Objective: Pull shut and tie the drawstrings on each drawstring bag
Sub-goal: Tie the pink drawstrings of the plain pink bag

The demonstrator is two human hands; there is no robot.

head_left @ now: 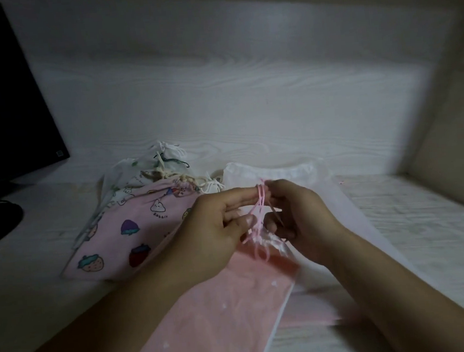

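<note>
Pink cord point(259, 210) pinched between left hand point(219, 233) and right hand point(298, 215); risk of loop slipping off fingertip, leaving pink bag point(222, 303) untied.

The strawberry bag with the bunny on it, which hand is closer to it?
Left. The left hand sits right at the strawberry bag's edge, overlapping it in this view. The right hand is farther off, on the far side of the pink drawstring both hands pinch.

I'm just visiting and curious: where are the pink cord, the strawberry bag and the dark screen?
pink cord point(260, 201), head view, strands between the hands.
strawberry bag point(124, 241), head view, printed cloth.
dark screen point(2, 97), head view, panel face.
</note>
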